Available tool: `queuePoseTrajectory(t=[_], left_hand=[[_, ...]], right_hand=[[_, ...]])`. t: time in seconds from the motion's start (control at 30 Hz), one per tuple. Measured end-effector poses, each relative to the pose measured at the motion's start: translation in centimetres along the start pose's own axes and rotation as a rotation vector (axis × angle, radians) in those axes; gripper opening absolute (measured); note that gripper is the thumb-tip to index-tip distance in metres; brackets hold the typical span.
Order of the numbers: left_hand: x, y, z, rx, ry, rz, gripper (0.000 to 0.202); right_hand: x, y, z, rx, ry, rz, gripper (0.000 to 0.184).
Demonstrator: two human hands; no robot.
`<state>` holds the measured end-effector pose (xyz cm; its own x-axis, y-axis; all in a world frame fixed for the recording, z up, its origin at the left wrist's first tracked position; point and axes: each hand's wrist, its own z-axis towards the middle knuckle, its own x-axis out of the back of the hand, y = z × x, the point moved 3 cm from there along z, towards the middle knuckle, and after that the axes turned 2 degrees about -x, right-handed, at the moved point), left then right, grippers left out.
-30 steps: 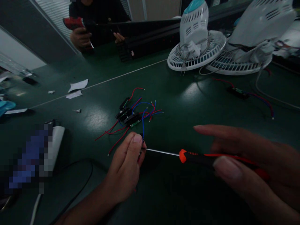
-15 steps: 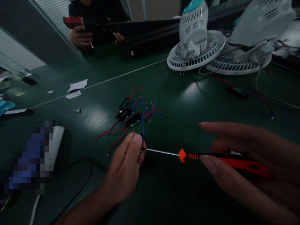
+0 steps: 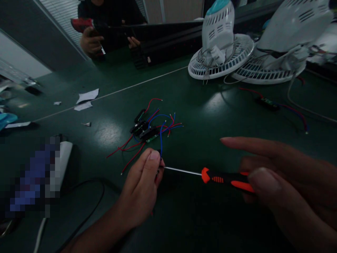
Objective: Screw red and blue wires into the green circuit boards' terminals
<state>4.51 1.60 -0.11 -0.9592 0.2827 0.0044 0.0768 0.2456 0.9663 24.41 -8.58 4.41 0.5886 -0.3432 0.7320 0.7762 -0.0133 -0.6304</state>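
My left hand [image 3: 142, 189] is closed round a small dark part, mostly hidden by the fingers. A blue wire [image 3: 161, 138] sticks up from it. The shaft of an orange and black screwdriver [image 3: 217, 178] runs level into that grip, its tip hidden at the part. My right hand [image 3: 281, 186] holds the rear of the handle between thumb and curled fingers, with the index finger stretched out above it. Just beyond my left hand lie several small black modules [image 3: 147, 133] with green circuit boards and red and blue wires.
Two white fans [image 3: 219, 72] lie face down at the back right, near a loose wired module [image 3: 268, 103]. Paper scraps [image 3: 88, 95] and a white power strip [image 3: 64, 158] are on the left. Across the table a person holds a red power tool [image 3: 82, 24] beside a long black panel [image 3: 171, 45].
My right thumb has slid back along the handle, so more of it shows. The handle looks turned about its axis. My left hand has stayed almost still.
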Motion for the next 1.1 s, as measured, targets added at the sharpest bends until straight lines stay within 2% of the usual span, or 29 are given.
queuePoseTrajectory(t=[0.1, 0.3, 0.5, 0.77, 0.9, 0.97, 1.1], left_hand=[[0.1, -0.1, 0.06, 0.005, 0.012, 0.003, 0.032], [0.04, 0.05, 0.06, 0.007, 0.006, 0.084, 0.035], [0.05, 0.27, -0.12, -0.009, 0.012, 0.026, 0.032], [-0.11, 0.45, -0.09, 0.015, 0.003, 0.038, 0.032], [0.03, 0.33, 0.05, 0.007, 0.011, 0.039, 0.031], [0.03, 0.23, 0.11, 0.011, -0.016, 0.044, 0.033], [0.0, 0.28, 0.05, 0.016, 0.017, 0.033, 0.032]], right_hand=[[-0.02, -0.17, 0.2, 0.036, -0.044, 0.012, 0.032], [0.05, -0.21, 0.45, 0.03, -0.108, 0.164, 0.038], [0.14, -0.1, 0.35, 0.032, -0.019, 0.071, 0.039], [0.29, 0.07, 0.04, -0.006, -0.025, 0.108, 0.046], [0.41, -0.33, 0.13, 0.059, -0.083, 0.098, 0.035], [0.4, -0.34, 0.22, 0.06, -0.079, 0.082, 0.029], [0.2, -0.28, 0.37, 0.084, -0.047, 0.09, 0.027]])
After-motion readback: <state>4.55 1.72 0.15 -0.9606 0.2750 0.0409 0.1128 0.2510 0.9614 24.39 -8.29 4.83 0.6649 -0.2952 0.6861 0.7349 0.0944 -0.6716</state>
